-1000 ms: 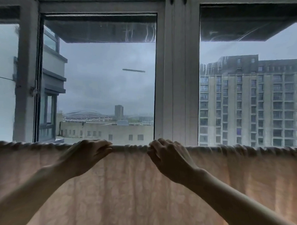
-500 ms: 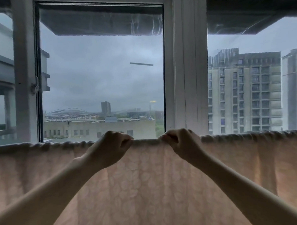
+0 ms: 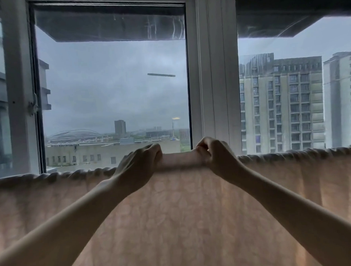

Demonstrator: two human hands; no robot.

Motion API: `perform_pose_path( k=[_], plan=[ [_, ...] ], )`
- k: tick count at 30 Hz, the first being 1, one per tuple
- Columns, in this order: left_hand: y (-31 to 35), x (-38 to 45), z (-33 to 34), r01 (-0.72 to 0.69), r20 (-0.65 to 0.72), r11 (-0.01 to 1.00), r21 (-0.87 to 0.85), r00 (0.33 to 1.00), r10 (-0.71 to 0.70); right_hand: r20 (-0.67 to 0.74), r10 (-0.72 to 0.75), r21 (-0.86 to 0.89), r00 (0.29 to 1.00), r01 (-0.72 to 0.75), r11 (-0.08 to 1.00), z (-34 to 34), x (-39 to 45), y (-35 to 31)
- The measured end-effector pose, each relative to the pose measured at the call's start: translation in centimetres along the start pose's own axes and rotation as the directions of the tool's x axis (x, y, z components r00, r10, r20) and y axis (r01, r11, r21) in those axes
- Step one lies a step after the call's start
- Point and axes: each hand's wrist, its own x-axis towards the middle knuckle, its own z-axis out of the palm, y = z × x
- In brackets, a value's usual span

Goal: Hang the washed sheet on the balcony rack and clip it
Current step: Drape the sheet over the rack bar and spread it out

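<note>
We saw the pale sheet [image 3: 183, 222] hanging wide across the near view. Our left hand [image 3: 137, 168] and right hand [image 3: 218, 159] each pinched its top edge, fingers curled tight, pulling a flat bit between them. Far behind stood the window frame [image 3: 212, 72].

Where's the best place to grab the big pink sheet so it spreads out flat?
Probably the top edge of the sheet, where it folds over the rail. Come from the near side, from above, as the left hand and right hand do: each pinches the fold. Between them it lies smooth; farther out the edge is bunched, so gripping there and pulling sideways should flatten it.
</note>
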Motion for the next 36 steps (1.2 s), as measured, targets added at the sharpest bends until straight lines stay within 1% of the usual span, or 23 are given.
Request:
perform_pose_path(
  k=[3, 5, 7, 8, 10, 12, 15, 18, 22, 24, 29, 31, 34, 36],
  plan=[
    [1.6, 1.3, 0.4, 0.002, -0.031, 1.0, -0.028, 1.0, -0.003, -0.018, 0.044, -0.031, 0.999, -0.044, 0.999, -1.2, 0.9, 1.2],
    [2.8, 1.9, 1.0, 0.012, 0.015, 0.999, -0.032, 1.0, -0.012, 0.053, 0.043, -0.106, 0.998, -0.037, 0.994, -1.9, 1.0, 2.2],
    [3.7, 1.9, 1.8, 0.018, 0.099, 0.999, -0.043, 0.995, -0.014, 0.187, 0.079, -0.161, 0.979, -0.048, 0.986, -2.5, 0.8, 3.1],
    [4.1, 1.6, 2.3, 0.008, 0.134, 0.999, -0.033, 0.991, -0.004, 0.23, 0.1, -0.165, 0.968, -0.062, 0.984, -2.7, 0.7, 3.5],
    [4.5, 0.7, 3.0, -0.027, 0.141, 1.0, 0.012, 0.99, 0.025, 0.249, 0.135, -0.156, 0.959, -0.098, 0.983, -3.0, 0.5, 4.3],
    [4.3, 0.2, 3.0, -0.043, 0.1, 0.999, 0.001, 0.994, 0.043, 0.249, 0.142, -0.155, 0.958, -0.105, 0.982, -3.2, 0.1, 4.3],
    [3.2, -0.4, 2.0, -0.056, 0.039, 0.998, -0.039, 0.998, 0.057, 0.24, 0.088, -0.138, 0.967, -0.056, 0.989, -3.1, -0.4, 3.4],
    [1.3, -1.9, 0.4, -0.084, -0.059, 0.995, 0.048, 0.995, 0.086, 0.231, 0.006, -0.086, 0.973, 0.015, 0.996, -2.4, -1.1, 1.9],
    [-1.9, -4.6, -1.5, -0.011, -0.114, 0.993, 0.115, 0.993, 0.024, 0.241, -0.17, -0.118, 0.956, 0.202, 0.972, -1.1, -1.6, -0.4],
    [-3.2, -5.6, -2.0, 0.023, -0.119, 0.994, 0.108, 0.993, -0.011, 0.234, -0.226, -0.119, 0.946, 0.258, 0.959, -0.2, -1.4, -1.5],
    [-5.0, -6.8, -3.2, 0.06, -0.161, 0.993, 0.105, 0.986, -0.042, 0.181, -0.361, -0.02, 0.915, 0.371, 0.928, 2.3, -1.2, -3.9],
    [-5.7, -7.2, -3.5, 0.076, -0.175, 0.99, 0.12, 0.983, -0.054, 0.153, -0.374, -0.011, 0.915, 0.38, 0.925, 2.6, -0.8, -4.3],
    [-7.0, -8.0, -4.0, 0.064, -0.174, 0.987, 0.148, 0.984, -0.038, 0.17, -0.37, 0.022, 0.913, 0.372, 0.928, 2.9, -0.2, -4.1],
    [-7.6, -8.3, -4.2, 0.077, -0.172, 0.989, 0.128, 0.984, -0.055, 0.174, -0.375, 0.015, 0.91, 0.379, 0.925, 3.3, 0.2, -4.0]
  ],
)
